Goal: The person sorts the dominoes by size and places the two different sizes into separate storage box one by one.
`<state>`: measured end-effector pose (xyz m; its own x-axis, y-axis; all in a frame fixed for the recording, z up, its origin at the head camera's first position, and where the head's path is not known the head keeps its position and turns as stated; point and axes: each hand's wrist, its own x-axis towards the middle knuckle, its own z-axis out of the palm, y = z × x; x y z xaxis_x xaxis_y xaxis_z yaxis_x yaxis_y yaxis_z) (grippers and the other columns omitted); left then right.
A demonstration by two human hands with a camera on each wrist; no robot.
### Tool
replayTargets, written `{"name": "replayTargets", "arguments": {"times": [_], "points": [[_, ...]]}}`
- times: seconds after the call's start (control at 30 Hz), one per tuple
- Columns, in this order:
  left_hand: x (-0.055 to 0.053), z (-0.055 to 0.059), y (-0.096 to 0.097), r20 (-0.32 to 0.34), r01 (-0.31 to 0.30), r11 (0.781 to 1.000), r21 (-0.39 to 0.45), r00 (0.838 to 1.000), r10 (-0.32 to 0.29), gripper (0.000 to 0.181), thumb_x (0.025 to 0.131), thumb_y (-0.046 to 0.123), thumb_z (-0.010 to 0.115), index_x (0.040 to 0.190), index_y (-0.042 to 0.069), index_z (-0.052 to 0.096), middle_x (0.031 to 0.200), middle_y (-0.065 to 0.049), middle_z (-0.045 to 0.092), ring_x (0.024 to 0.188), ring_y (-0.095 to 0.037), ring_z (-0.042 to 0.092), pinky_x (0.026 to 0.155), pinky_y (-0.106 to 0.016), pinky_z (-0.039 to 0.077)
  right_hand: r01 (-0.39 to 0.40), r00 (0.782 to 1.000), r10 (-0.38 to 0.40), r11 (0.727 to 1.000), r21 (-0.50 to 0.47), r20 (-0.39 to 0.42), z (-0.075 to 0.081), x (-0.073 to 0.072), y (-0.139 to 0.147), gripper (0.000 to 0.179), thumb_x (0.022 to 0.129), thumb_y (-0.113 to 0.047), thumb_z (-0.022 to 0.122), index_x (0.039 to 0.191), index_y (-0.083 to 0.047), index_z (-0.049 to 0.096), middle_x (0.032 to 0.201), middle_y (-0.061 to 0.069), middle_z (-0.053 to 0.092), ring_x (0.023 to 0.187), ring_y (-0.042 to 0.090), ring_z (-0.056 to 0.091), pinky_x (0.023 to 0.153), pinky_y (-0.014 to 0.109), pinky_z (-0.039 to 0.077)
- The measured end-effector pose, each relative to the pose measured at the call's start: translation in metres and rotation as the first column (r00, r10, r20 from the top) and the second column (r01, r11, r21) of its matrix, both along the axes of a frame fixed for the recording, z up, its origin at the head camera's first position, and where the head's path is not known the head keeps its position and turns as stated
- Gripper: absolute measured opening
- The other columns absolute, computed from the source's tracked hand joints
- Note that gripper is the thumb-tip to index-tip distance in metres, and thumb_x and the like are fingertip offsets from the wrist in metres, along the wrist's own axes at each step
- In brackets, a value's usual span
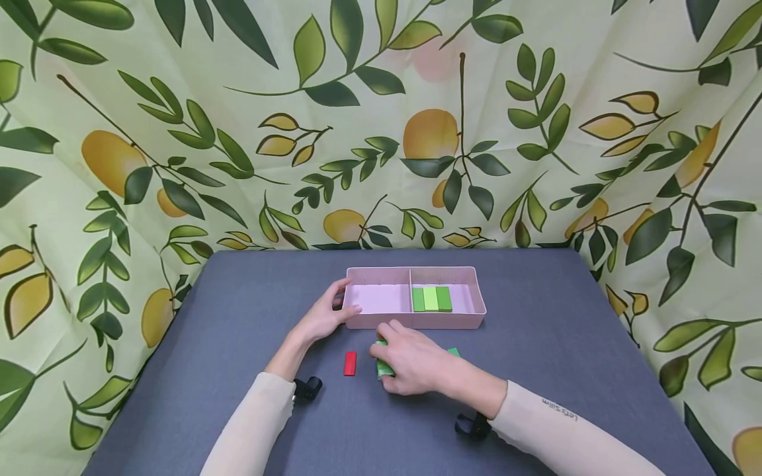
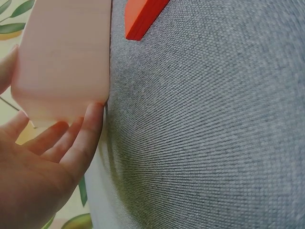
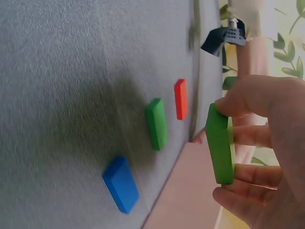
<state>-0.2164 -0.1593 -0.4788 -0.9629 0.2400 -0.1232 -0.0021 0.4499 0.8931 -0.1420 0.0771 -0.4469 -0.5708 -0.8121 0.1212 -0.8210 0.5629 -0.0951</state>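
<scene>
My left hand (image 1: 321, 317) grips the left end of a pink box (image 1: 443, 322), its fingers against the end wall in the left wrist view. The box has two compartments; three green blocks (image 1: 431, 299) stand side by side in the right one. My right hand (image 1: 417, 360) is in front of the box and pinches a green block (image 3: 220, 145) between thumb and fingers, raised off the table in the right wrist view. Below it on the table lie a red block (image 3: 180, 99), another green block (image 3: 156, 124) and a blue block (image 3: 121, 184). The blue one is hidden in the head view.
A dark grey cloth covers the table (image 1: 256, 284). The red block (image 1: 350, 363) lies between my forearms. Part of a green block (image 1: 454, 352) shows behind my right wrist. A leaf-patterned curtain (image 1: 381, 185) hangs behind the table and at both sides.
</scene>
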Motion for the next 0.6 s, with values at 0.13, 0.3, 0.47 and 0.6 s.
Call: {"name": "replayTargets", "arguments": {"times": [0.13, 0.3, 0.47, 0.6], "points": [[0.0, 0.0, 0.0, 0.008, -0.008, 1.0, -0.007, 1.0, 0.008, 0.076, 0.094, 0.027, 0.074, 0.158, 0.017, 0.034, 0.159, -0.016, 0.035, 0.14, -0.042, 0.041, 0.109, -0.058, 0.038, 0.019, 1.0, -0.019, 1.0, -0.006, 0.018, 0.008, -0.001, 0.007, 0.025, 0.082, -0.029, 0.076, 0.102, -0.018, 0.069, 0.102, 0.0, 0.052, 0.091, 0.015, 0.045, 0.073, 0.026, 0.046], [0.0, 0.0, 0.001, 0.016, -0.008, 1.0, -0.015, 1.0, 0.009, 0.076, 0.094, 0.03, 0.074, 0.158, 0.019, 0.034, 0.16, -0.016, 0.034, 0.141, -0.042, 0.04, 0.11, -0.06, 0.036, 0.058, 0.998, -0.057, 0.998, -0.017, 0.036, 0.017, -0.003, 0.017, 0.027, 0.082, -0.029, 0.077, 0.103, -0.015, 0.068, 0.101, 0.0, 0.05, 0.09, 0.015, 0.045, 0.073, 0.028, 0.046], [0.0, 0.001, -0.001, 0.011, -0.007, 1.0, -0.025, 1.0, 0.007, 0.075, 0.094, 0.029, 0.074, 0.157, 0.018, 0.034, 0.16, -0.017, 0.034, 0.141, -0.043, 0.04, 0.11, -0.06, 0.036, 0.078, 0.997, -0.078, 0.996, -0.036, 0.015, 0.023, -0.006, 0.026, 0.03, 0.081, -0.028, 0.077, 0.105, -0.013, 0.069, 0.104, 0.001, 0.052, 0.093, 0.016, 0.047, 0.075, 0.031, 0.048], [0.0, 0.0, -0.001, 0.007, -0.002, 0.999, -0.033, 1.0, 0.002, 0.075, 0.094, 0.029, 0.074, 0.157, 0.018, 0.034, 0.16, -0.016, 0.034, 0.142, -0.043, 0.039, 0.111, -0.06, 0.034, 0.102, 0.995, -0.102, 0.994, -0.045, 0.008, 0.029, -0.008, 0.033, 0.031, 0.081, -0.028, 0.077, 0.106, -0.013, 0.068, 0.109, 0.003, 0.054, 0.095, 0.018, 0.048, 0.073, 0.032, 0.049]]}}
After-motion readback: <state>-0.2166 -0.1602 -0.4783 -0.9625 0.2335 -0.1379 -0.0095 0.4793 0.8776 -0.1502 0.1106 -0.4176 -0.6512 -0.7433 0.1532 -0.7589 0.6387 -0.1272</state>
